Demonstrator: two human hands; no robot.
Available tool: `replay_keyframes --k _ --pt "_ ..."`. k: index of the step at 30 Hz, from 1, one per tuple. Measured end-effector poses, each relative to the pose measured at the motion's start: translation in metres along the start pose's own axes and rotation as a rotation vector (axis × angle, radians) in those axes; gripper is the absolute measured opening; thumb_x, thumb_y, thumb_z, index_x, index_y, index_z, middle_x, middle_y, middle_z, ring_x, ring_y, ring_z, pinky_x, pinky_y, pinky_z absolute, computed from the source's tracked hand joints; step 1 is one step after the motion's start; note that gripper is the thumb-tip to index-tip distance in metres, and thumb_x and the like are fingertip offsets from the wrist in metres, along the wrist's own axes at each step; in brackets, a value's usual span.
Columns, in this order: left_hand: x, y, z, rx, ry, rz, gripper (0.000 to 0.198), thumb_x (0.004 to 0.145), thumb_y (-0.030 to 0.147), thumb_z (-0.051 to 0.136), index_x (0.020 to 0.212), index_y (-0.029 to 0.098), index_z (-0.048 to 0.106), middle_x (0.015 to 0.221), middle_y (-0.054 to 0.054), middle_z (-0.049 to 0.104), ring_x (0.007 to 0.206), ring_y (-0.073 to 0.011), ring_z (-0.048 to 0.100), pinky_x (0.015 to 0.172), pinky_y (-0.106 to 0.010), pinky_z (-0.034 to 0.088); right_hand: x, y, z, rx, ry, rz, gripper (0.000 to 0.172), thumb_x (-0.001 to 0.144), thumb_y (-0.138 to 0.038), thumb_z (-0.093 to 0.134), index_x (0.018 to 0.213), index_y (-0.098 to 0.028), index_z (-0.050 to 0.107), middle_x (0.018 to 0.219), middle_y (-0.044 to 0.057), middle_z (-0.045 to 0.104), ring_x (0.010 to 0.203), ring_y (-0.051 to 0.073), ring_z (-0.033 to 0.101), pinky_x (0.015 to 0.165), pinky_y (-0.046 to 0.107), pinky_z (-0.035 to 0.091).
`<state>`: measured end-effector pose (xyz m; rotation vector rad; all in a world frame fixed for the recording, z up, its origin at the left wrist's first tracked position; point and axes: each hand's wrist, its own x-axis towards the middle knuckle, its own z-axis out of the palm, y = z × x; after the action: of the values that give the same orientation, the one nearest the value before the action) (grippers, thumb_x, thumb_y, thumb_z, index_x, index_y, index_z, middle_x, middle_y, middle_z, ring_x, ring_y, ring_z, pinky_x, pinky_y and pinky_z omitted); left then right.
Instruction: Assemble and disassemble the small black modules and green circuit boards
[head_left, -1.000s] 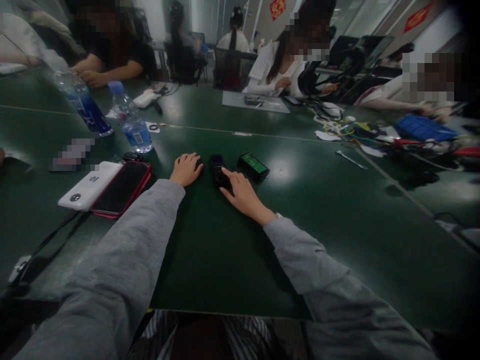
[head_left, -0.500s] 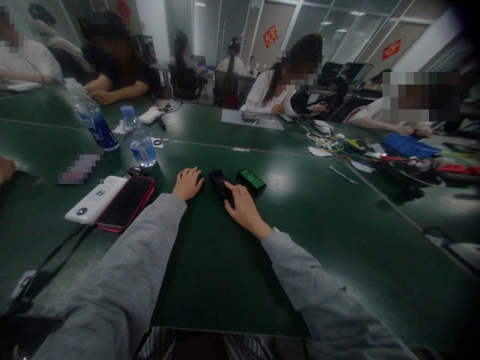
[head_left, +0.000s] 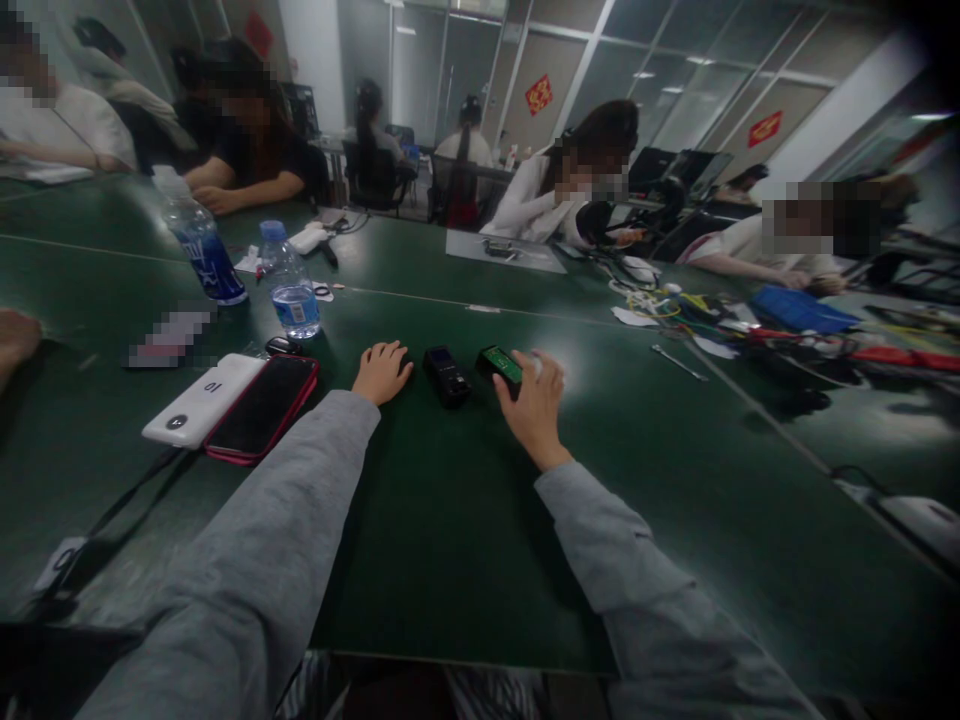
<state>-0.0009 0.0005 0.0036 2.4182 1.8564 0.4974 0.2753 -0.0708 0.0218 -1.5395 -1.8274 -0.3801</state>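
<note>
My left hand (head_left: 382,371) rests flat on the dark green table (head_left: 450,530), fingers loosely curled, holding nothing. Just right of it lies a small black device (head_left: 447,374). My right hand (head_left: 534,402) has its fingers curving over the near end of a small black box with a green circuit board (head_left: 500,363) on top. Whether the fingers grip the box or only touch it is unclear. Both arms wear grey sleeves.
A white power bank (head_left: 201,399) and a phone in a red case (head_left: 262,406) lie at the left, with two water bottles (head_left: 292,283) behind. Tangled wires, tools and a blue tray (head_left: 799,310) crowd the right. Several people sit around the table.
My right hand left the black device and moved right onto the green circuit board box. The left hand stayed put. The camera tilted up slightly.
</note>
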Motion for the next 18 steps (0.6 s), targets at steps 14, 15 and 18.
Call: replay_keyframes --k 14,15,18 --pt "0.001 -0.001 0.001 -0.001 -0.004 0.008 0.051 0.097 0.045 0.033 0.139 0.022 0.047 0.149 -0.01 0.044 0.136 -0.0295 0.036 0.112 -0.052 0.029 -0.006 0.039 0.018 0.133 -0.19 0.059 0.06 0.09 -0.036 0.054 0.144 -0.012 0.038 0.129 0.018 0.054 0.118 0.031 0.052 0.097 0.052 0.047" --pt "0.001 -0.001 0.001 0.005 -0.001 0.008 0.05 0.097 0.045 0.033 0.139 0.021 0.048 0.149 -0.009 0.044 0.136 -0.0293 0.036 0.112 -0.052 0.029 -0.006 0.041 0.019 0.145 -0.177 0.071 0.061 0.089 -0.036 0.055 0.143 -0.011 0.039 0.131 0.018 0.053 0.119 0.032 0.052 0.099 0.052 0.046" --pt "0.001 -0.001 0.003 0.025 0.01 0.012 0.05 0.097 0.044 0.032 0.138 0.021 0.049 0.15 -0.009 0.043 0.136 -0.0286 0.036 0.112 -0.049 0.03 -0.006 0.044 0.021 0.141 -0.071 0.075 0.06 0.088 -0.033 0.055 0.141 -0.009 0.038 0.136 0.019 0.05 0.124 0.032 0.049 0.104 0.05 0.043"
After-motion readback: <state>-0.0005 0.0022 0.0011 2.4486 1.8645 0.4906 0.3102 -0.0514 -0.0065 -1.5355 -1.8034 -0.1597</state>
